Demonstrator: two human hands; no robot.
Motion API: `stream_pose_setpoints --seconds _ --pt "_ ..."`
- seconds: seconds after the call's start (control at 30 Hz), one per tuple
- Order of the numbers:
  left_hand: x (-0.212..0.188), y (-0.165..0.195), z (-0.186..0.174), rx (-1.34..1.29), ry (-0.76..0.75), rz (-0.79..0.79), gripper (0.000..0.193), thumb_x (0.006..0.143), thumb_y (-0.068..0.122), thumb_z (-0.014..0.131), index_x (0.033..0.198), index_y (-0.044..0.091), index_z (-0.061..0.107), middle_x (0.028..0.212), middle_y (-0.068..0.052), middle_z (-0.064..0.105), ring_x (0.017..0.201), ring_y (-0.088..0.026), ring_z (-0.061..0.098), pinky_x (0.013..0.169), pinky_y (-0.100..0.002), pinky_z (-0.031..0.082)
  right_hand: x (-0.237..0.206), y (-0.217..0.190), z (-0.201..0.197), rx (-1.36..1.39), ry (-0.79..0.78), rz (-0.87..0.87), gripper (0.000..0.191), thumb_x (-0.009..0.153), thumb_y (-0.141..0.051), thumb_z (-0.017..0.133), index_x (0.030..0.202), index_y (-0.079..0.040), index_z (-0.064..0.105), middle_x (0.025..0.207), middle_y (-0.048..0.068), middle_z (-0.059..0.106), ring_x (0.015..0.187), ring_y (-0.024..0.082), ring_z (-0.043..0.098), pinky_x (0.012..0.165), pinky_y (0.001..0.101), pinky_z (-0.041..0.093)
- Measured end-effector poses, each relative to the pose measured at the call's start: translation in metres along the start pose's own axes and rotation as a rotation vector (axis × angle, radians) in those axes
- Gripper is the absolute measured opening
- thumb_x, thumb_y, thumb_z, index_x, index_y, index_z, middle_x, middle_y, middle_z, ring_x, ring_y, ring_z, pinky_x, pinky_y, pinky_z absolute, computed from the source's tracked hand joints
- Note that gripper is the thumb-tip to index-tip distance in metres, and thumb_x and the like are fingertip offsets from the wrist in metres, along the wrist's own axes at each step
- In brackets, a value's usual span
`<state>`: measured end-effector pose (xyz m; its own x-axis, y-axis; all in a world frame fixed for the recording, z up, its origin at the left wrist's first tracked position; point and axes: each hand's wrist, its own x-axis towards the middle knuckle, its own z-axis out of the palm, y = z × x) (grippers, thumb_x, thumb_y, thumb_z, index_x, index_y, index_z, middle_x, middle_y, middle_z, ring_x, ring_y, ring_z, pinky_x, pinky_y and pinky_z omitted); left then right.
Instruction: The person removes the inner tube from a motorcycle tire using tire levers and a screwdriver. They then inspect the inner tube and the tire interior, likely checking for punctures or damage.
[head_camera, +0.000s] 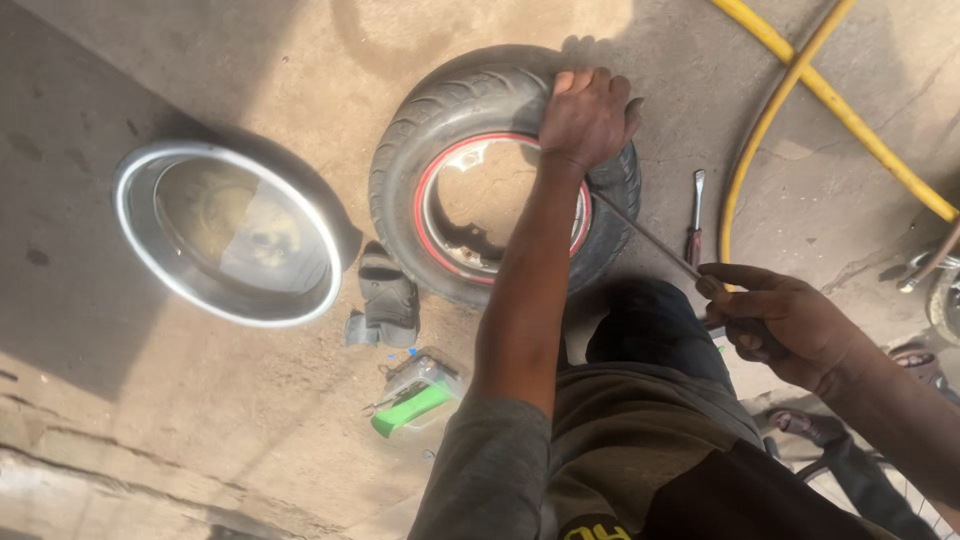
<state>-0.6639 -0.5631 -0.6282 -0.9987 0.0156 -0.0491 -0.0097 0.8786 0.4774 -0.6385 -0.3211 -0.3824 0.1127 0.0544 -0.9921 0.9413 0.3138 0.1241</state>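
- Metal basin (228, 232): a round, shiny bowl with a bright rim is set on the concrete floor (120, 420), well apart from the hands.
- Green-and-clear container (416, 397): lies near the person's knee.
- Scooter tyre (432, 120): black, treaded rubber mounted on a wheel rim (430, 215) edged in red, laid flat on the floor. It is judged fairly heavy, with a stiff bead and a grippy, yielding tread; the outer tread is the natural hold.
- Left hand (588, 118): closed over the tyre's upper tread, pressing down.
- Tyre lever (645, 236): a thin, rigid metal bar, its tip at the tyre's right edge.
- Right hand (775, 320): gripped around the lever's near end.
- Yellow hose (800, 90): looped beyond.
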Motion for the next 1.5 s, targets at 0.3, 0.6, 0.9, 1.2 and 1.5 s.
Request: stream_pose_setpoints --seconds 0.3,0.6,0.9,1.2,1.5 --pt "-0.206 0.012 -0.058 0.051 0.212 -0.899 0.084 0.093 0.053 0.061 0.159 0.009 0.035 0.168 -0.021 0.028 0.158 -0.047 0.019 0.123 -0.075 0.004 0.024 -0.005 -0.031 -0.095 -0.035 -0.11 0.056 0.095 -0.003 0.055 0.151 0.001 0.051 0.094 0.015 0.063 0.054 0.012 0.047 0.045 0.0263 0.037" --pt "-0.287 0.01 0.009 0.14 -0.074 -0.948 0.075 0.086 0.06 0.067 0.147 0.018 0.054 0.167 -0.024 0.019 0.155 -0.052 0.012 0.119 -0.078 0.007 -0.012 0.002 0.015 -0.152 0.099 -0.155 0.049 0.098 -0.003 0.056 0.147 0.005 0.053 0.094 0.012 0.065 0.057 0.009 0.048 0.045 0.023 0.037" --pt "-0.287 0.011 0.012 0.12 -0.083 -0.992 0.056 0.089 0.055 0.064 0.13 0.016 0.068 0.168 -0.023 0.024 0.158 -0.039 0.021 0.123 -0.073 0.014 -0.033 0.059 0.142 0.171 0.162 0.127 0.022 0.094 -0.021 0.057 0.114 -0.013 0.063 0.082 0.003 0.061 0.05 0.008 0.041 0.046 0.0238 0.033" --pt "-0.28 0.01 0.006 0.196 -0.095 -0.901 0.049 0.097 0.046 0.057 0.135 0.015 0.064 0.164 -0.032 0.023 0.154 -0.049 0.022 0.119 -0.073 0.017 0.019 0.122 0.197 0.453 0.05 0.16 0.027 0.094 -0.04 0.063 0.087 -0.016 0.052 0.071 0.005 0.056 0.047 0.014 0.041 0.047 0.0301 0.034" --pt "-0.284 0.01 0.006 0.177 -0.086 -0.902 0.059 0.097 0.047 0.05 0.146 0.015 0.056 0.164 -0.031 0.021 0.155 -0.046 0.017 0.12 -0.072 0.011 0.024 0.127 0.24 0.428 0.124 0.174 0.024 0.095 -0.031 0.063 0.081 -0.015 0.053 0.066 0.004 0.056 0.047 0.014 0.047 0.043 0.0297 0.036"
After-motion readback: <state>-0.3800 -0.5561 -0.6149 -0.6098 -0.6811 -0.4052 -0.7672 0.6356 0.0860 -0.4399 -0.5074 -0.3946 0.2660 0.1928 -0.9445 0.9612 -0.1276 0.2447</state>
